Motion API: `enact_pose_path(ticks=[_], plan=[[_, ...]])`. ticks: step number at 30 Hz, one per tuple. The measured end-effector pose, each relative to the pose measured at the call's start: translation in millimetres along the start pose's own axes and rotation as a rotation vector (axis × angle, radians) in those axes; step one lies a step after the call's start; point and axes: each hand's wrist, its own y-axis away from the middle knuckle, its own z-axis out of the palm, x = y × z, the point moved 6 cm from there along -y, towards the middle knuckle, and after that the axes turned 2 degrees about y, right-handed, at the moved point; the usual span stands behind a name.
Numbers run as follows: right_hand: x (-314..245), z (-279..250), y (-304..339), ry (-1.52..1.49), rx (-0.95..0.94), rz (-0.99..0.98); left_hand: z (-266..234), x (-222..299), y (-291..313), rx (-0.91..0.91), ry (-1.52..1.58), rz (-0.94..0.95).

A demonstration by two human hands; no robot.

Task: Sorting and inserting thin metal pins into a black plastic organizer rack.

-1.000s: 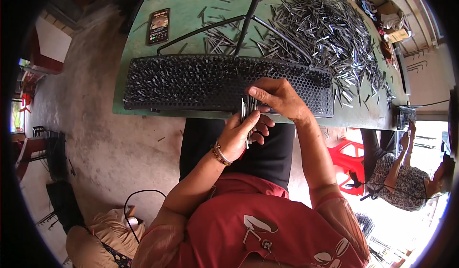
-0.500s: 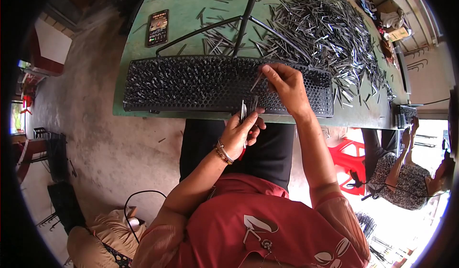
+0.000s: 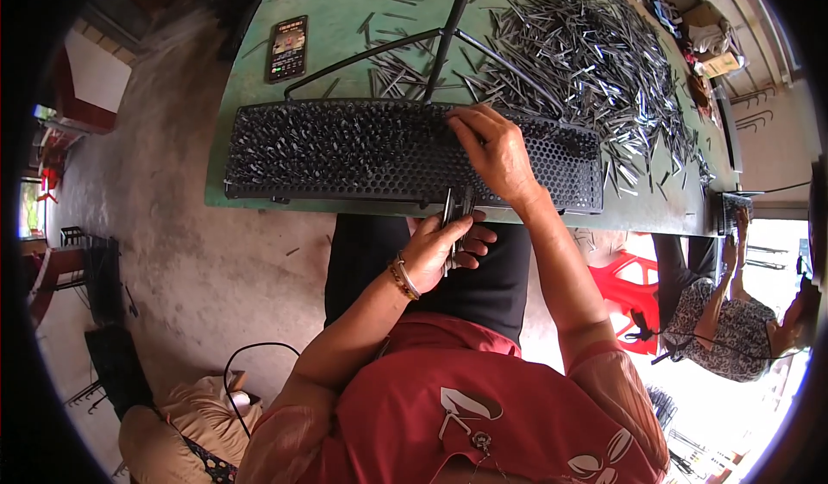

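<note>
A long black perforated panel [image 3: 543, 172] lies along the table's near edge. Thin dark strips [image 3: 293, 147] stand packed in the holes of its left part, while holes on the right show bare. My left hand [image 3: 435, 247] is closed around a small bundle of such strips [image 3: 448, 206], just below the panel's front edge. Over the panel's middle, near its far edge, my right hand [image 3: 496, 152] has thumb and fingers pinched together at the edge of the filled holes. What sits between those fingertips is hidden.
A large heap of loose strips [image 3: 595, 53] covers the right of the green table [image 3: 336, 44]. Black rods [image 3: 444, 48] rise beyond the panel. A phone [image 3: 287, 48] lies at the left. At far right another person [image 3: 724, 320] works; a red plastic stool [image 3: 625, 286] stands nearer.
My right hand has moved left and slightly away from me, to the filled holes; the strip seen in its pinch is now hidden. My left hand with its bundle has shifted slightly right and nearer me.
</note>
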Motion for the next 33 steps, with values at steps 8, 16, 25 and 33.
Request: enact_pose_path(ticks=[8,16,25,33], plan=[[-4.4,3.6,5.0,0.165,0.008,-0.035,3.8,0.4,0.8,-0.022,0.044,-0.026],[-16.4,6.1,2.0,0.41,-0.093,-0.147,6.1,-1.0,0.5,-0.018,-0.005,-0.032],[-18.5,6.8,3.9,0.454,-0.11,-0.19,7.6,1.5,1.6,-0.032,0.011,0.001],[-14.3,-1.2,8.0,0.337,-0.03,-0.144,6.4,0.3,1.0,-0.034,0.006,0.005]])
